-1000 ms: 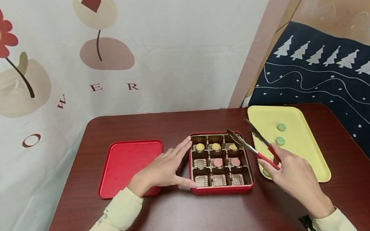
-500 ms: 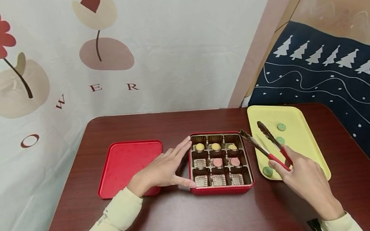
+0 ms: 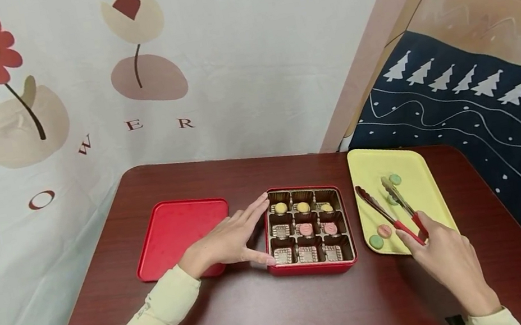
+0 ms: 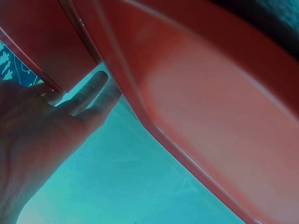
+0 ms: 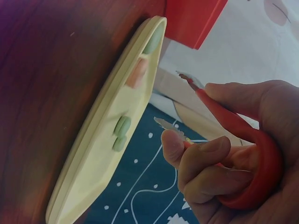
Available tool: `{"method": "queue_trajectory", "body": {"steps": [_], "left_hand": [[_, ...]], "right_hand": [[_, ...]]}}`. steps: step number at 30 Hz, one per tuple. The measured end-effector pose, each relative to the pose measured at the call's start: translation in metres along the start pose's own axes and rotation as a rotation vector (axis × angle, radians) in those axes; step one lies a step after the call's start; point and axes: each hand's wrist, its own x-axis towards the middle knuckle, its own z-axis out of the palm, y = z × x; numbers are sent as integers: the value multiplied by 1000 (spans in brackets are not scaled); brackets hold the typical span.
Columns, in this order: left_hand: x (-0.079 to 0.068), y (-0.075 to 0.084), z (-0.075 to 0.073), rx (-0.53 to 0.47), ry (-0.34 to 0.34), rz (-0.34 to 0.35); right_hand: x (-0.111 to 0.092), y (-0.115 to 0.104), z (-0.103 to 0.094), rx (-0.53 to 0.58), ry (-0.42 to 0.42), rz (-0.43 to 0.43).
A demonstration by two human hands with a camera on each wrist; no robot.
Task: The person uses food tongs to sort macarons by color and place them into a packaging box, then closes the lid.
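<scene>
My left hand point(image 3: 232, 241) touches the left side of a red box point(image 3: 314, 269), fingers straight and thumb at its near corner. Inside is a gold-brown divided insert. Yellow macarons point(image 3: 303, 207) sit in its back row, pink macarons point(image 3: 306, 229) in the middle and right compartments of the middle row. The front row holds none. My right hand point(image 3: 452, 257) grips red-handled tongs point(image 3: 408, 232), spread apart over a yellow tray point(image 3: 369, 168). On the tray lie a pink macaron point(image 3: 384, 231) and green macarons point(image 3: 376, 242), one partly hidden by the tongs. The tips hold nothing.
A red lid point(image 3: 188, 225) lies left of the box, partly under my left forearm and hand. All stand on a dark brown table point(image 3: 275, 319). Behind it hangs a white printed cloth point(image 3: 246, 74), with a dark blue tree-patterned cloth point(image 3: 467, 112) at the right.
My right hand has carried the spread tongs rightward and nearer, from above the box's right edge to over the tray. The pink macaron has come into view. My left hand stays on the box.
</scene>
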Motion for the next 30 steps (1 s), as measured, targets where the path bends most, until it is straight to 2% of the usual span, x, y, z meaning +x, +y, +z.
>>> {"method": "queue_trajectory", "body": {"steps": [12,22,30], "left_hand": [[0,2,2,-2,-3,-7],[0,1,0,-6,-3,-14],[1,-1,1,7,-2,-4]], "right_hand": [[-7,14,-3,-19,-23,52],[-3,21,-5,-47,-75,103],[-6,31,-7,-57,-145,108]]}}
